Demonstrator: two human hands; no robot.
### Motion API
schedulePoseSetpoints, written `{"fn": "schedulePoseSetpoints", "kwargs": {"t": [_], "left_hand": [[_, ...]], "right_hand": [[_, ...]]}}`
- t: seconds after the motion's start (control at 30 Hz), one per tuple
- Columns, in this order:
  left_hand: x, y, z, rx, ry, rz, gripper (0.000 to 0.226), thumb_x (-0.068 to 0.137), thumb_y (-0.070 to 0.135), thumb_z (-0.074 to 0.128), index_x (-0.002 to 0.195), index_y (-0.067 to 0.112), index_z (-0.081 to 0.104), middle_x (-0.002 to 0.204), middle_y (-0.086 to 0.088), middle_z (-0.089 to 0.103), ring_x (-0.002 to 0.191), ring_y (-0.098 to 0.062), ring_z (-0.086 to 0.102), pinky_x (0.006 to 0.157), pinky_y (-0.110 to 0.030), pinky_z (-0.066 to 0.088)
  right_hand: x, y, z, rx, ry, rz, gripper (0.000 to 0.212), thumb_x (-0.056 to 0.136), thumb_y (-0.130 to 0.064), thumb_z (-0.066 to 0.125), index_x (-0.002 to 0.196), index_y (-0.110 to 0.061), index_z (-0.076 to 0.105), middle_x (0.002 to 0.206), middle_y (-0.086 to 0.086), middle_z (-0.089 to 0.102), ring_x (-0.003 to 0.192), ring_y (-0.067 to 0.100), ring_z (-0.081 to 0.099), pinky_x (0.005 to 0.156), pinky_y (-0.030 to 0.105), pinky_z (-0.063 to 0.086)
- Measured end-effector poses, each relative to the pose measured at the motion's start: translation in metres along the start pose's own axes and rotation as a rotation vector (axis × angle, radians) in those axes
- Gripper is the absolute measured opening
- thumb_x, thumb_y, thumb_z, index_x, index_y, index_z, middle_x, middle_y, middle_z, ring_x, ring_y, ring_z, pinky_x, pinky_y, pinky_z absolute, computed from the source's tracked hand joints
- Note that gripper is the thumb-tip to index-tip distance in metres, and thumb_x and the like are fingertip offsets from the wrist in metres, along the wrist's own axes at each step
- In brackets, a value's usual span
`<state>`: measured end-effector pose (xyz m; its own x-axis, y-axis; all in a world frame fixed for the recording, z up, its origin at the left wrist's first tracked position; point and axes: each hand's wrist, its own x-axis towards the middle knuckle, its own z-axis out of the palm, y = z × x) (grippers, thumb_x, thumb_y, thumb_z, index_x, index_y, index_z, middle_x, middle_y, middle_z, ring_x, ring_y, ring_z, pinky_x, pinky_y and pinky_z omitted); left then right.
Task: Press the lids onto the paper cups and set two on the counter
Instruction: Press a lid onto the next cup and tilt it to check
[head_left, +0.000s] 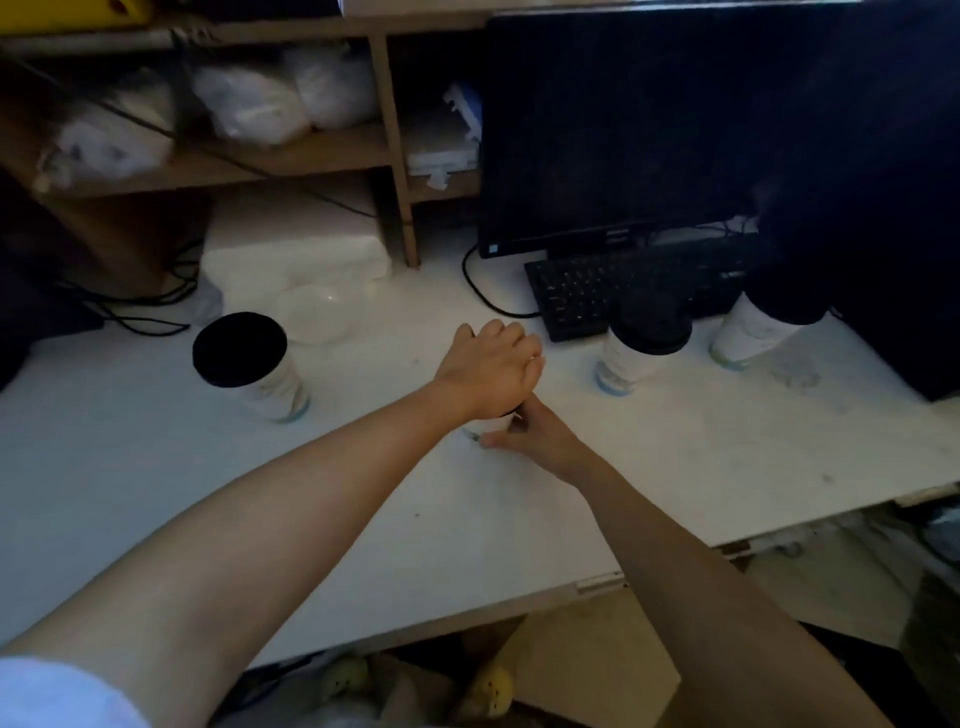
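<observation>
At the centre of the white counter (675, 467) stands a white paper cup (488, 425), mostly hidden by my hands. My left hand (491, 371) lies on top of it, fingers curled over its black lid. My right hand (530, 434) grips the cup's side low down. Three other white cups with black lids stand on the counter: one at the left (244, 364), one right of centre (641, 338), one further right (763, 327).
A black monitor (649, 130) and keyboard (623, 291) sit at the back right. Wooden shelves (311, 150) with plastic bags stand at the back left, with a white box (296, 244), a clear domed lid (319, 312) and black cables nearby. The counter's front edge runs diagonally below my arms.
</observation>
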<state>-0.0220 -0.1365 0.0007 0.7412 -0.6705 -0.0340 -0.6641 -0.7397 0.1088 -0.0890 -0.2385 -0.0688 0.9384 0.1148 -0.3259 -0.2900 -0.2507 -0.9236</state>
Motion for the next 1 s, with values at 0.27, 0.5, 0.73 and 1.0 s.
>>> {"fn": "schedulePoseSetpoints", "kwargs": {"t": [0.27, 0.5, 0.73, 1.0], "left_hand": [[-0.001, -0.001, -0.001, 0.017, -0.013, 0.003, 0.041, 0.099, 0.038, 0.020, 0.119, 0.019, 0.049, 0.124, -0.005, 0.050, 0.113, -0.024, 0.044, 0.092, -0.042, 0.033], [-0.004, -0.006, -0.017, -0.305, -0.045, 0.019, 0.046, 0.100, 0.042, 0.025, 0.137, 0.021, 0.044, 0.143, -0.002, 0.044, 0.133, -0.021, 0.036, 0.106, -0.040, 0.028], [-0.010, 0.001, -0.003, -0.253, -0.041, -0.303, 0.052, 0.099, 0.046, 0.023, 0.131, 0.015, 0.049, 0.129, -0.013, 0.054, 0.119, -0.031, 0.047, 0.094, -0.044, 0.042], [-0.009, -0.016, -0.011, -0.229, -0.164, 0.014, 0.046, 0.098, 0.049, 0.023, 0.129, 0.029, 0.052, 0.133, 0.001, 0.054, 0.124, -0.019, 0.043, 0.095, -0.038, 0.039]], "right_hand": [[0.002, 0.009, 0.005, 0.022, 0.046, -0.017, 0.066, 0.077, -0.012, 0.075, 0.134, -0.015, 0.040, 0.107, -0.013, 0.054, 0.072, -0.016, 0.049, 0.061, -0.001, 0.038], [-0.005, 0.011, 0.019, 0.137, 0.150, -0.049, 0.076, 0.076, -0.008, 0.075, 0.139, -0.020, 0.034, 0.129, -0.005, 0.052, 0.120, 0.014, 0.051, 0.082, 0.010, 0.050], [-0.015, 0.025, 0.061, 0.164, 0.419, -0.169, 0.075, 0.078, -0.005, 0.073, 0.140, -0.013, 0.032, 0.134, 0.002, 0.049, 0.119, 0.013, 0.050, 0.088, 0.004, 0.042], [-0.006, 0.024, 0.027, 0.094, 0.182, -0.142, 0.080, 0.076, -0.006, 0.075, 0.138, -0.025, 0.028, 0.127, -0.017, 0.046, 0.120, -0.002, 0.046, 0.096, 0.015, 0.041]]}}
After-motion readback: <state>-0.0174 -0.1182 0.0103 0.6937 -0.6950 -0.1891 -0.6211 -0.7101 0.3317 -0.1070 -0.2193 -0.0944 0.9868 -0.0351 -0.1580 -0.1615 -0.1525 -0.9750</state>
